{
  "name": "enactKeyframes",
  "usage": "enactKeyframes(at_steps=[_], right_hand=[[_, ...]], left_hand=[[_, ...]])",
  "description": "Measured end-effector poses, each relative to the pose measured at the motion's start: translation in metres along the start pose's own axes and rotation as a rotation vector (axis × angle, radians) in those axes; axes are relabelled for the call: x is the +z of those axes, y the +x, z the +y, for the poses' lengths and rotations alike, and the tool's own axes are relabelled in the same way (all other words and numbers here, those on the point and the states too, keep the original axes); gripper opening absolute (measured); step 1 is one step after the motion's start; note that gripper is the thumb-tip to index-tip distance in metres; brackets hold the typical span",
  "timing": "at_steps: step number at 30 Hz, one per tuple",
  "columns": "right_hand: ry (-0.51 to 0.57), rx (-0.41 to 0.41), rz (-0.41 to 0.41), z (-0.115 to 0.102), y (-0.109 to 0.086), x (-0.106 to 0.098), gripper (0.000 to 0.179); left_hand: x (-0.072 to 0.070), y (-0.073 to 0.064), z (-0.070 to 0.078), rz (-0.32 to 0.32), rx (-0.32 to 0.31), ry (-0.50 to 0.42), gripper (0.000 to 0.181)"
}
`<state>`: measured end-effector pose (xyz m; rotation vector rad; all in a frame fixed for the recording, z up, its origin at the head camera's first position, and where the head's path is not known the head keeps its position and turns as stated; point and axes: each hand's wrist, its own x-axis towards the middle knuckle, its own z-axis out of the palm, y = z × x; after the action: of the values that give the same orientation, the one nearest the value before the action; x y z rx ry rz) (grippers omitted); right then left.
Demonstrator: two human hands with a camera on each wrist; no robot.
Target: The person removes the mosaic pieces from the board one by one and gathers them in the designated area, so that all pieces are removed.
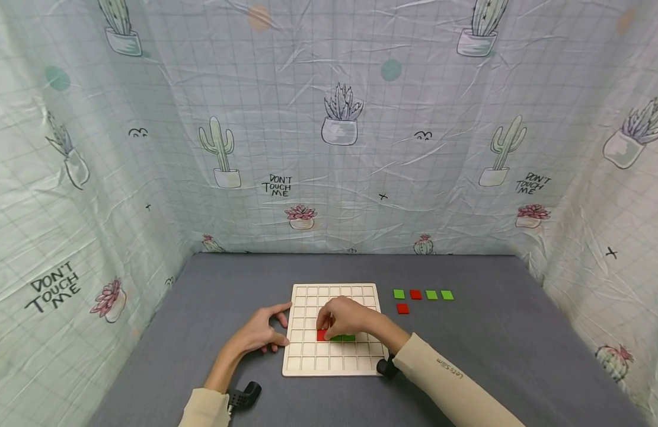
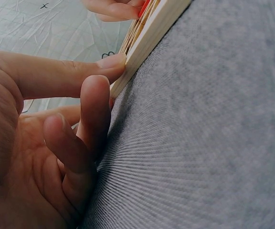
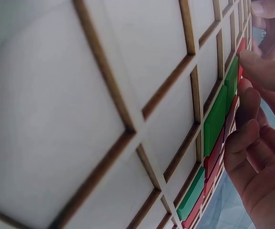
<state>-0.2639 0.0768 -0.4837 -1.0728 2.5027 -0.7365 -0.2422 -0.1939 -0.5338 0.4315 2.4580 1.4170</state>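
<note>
A pale wooden grid board (image 1: 302,360) lies on the grey table. My left hand (image 1: 261,330) rests at its left side, thumb and forefinger touching the edge; in the left wrist view the thumb lies straight against the board's rim (image 2: 149,43), the other fingers loosely bent. My right hand (image 1: 346,315) is over the board's middle, thumb and fingertips pinching a red tile (image 1: 321,335) at a cell. Green tiles (image 1: 349,338) sit in the same row to its right. In the right wrist view, red tiles (image 3: 214,158) lie behind the green tiles (image 3: 216,121); my hand mostly hides them from the head camera.
Right of the board lie several loose green tiles (image 1: 431,295) and two red ones, one red tile (image 1: 402,308) nearer me. A patterned cloth (image 1: 350,225) hangs behind the table and along both sides. Each wrist wears a black camera (image 1: 246,395).
</note>
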Motion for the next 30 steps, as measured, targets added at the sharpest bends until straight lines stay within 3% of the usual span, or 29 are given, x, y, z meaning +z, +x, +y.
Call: enactKeyframes(at_steps=[21, 30], right_hand=[[0.006, -0.006, -0.024, -0.0009, -0.0006, -0.0015, 0.017], [-0.043, -0.043, -0.026, -0.002, -0.0016, -0.0053, 0.013]], left_hand=[[-0.0007, -0.0018, 0.002, -0.006, 0.001, 0.007, 0.09], [-0.0013, -0.002, 0.003, -0.008, 0.003, 0.007, 0.09]])
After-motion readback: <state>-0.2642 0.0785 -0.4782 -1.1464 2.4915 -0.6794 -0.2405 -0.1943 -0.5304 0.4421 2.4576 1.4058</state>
